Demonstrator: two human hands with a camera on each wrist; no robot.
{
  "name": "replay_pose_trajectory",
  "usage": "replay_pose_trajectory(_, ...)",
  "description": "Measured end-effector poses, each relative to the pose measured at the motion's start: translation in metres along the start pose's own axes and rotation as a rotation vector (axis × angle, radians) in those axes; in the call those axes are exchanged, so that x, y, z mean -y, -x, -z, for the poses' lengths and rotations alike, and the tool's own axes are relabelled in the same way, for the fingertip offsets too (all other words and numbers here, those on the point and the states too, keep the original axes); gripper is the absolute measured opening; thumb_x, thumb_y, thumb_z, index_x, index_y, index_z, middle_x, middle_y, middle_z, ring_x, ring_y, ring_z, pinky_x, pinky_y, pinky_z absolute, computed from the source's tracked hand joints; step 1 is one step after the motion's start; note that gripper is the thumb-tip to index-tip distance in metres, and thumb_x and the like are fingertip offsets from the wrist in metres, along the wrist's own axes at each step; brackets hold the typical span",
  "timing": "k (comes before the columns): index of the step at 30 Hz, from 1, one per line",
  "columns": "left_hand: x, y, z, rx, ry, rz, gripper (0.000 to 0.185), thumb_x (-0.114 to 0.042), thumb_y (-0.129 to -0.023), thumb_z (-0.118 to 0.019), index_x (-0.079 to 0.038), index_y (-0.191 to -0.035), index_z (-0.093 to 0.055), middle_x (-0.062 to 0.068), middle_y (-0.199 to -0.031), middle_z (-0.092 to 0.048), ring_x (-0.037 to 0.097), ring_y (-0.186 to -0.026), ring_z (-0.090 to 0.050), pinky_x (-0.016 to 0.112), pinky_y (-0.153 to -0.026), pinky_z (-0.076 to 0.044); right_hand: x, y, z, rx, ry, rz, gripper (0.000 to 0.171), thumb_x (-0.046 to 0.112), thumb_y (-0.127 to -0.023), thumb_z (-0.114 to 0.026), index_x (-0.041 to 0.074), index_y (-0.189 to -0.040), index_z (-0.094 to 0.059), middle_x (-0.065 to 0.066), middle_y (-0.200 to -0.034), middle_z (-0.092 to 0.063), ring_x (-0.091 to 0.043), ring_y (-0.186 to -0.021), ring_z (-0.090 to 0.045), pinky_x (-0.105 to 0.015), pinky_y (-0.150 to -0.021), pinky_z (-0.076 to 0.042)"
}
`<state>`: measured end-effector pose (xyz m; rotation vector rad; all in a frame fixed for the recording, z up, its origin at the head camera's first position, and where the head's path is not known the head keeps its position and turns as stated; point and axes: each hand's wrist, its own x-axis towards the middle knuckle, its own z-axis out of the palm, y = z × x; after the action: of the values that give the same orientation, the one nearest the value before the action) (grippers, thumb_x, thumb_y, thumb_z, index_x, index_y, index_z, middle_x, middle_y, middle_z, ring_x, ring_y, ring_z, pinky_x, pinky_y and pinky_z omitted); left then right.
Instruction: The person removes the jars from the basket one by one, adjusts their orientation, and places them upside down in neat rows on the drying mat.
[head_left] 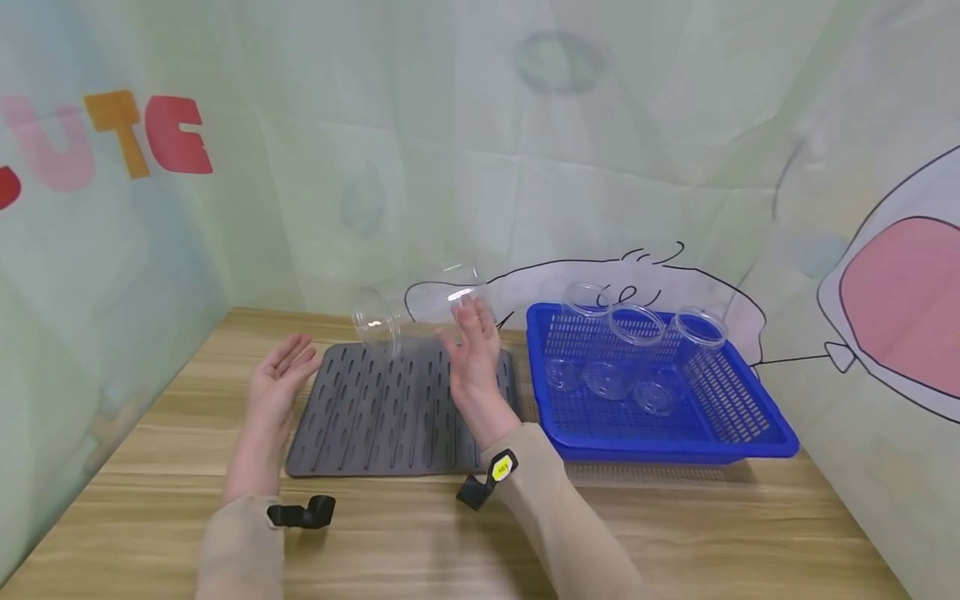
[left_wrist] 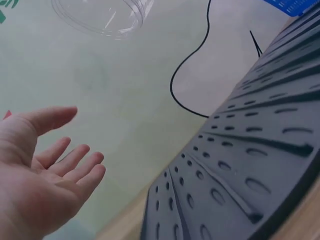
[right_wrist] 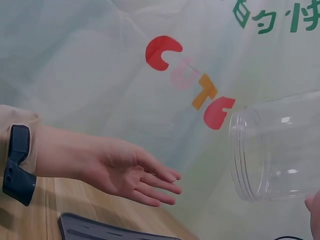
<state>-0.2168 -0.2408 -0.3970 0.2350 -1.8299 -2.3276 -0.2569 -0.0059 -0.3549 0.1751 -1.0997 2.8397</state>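
Overall, one clear jar point(head_left: 420, 312) against the flat right hand point(head_left: 472, 354), left hand point(head_left: 281, 379) open, empty; three jars point(head_left: 637, 354) in one basket point(head_left: 750, 433).

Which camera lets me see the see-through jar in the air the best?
The head view: it shows the whole clear jar lying sideways above the grey mat, with the right hand at its base. The right wrist view shows only its open mouth end; the left wrist view catches just a bit of its rim at the top edge.
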Motion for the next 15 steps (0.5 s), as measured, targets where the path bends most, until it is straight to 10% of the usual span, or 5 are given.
replay_pose_trajectory(15,0.03,-0.006,0.022,-0.033,-0.083,0.127,0.067,0.002,-0.096,-0.048,-0.006,-0.153,-0.014,0.014,-0.16,-0.015,0.023,-0.147,-0.021,0.025,-0.117,-0.027,-0.035,-0.003,-0.006,0.089,0.357,0.068,0.096,0.038,-0.069,-0.084,0.008,-0.147,-0.035,-0.01,-0.145,-0.044,-0.027,-0.138,-0.038,-0.047,-0.116,-0.031)
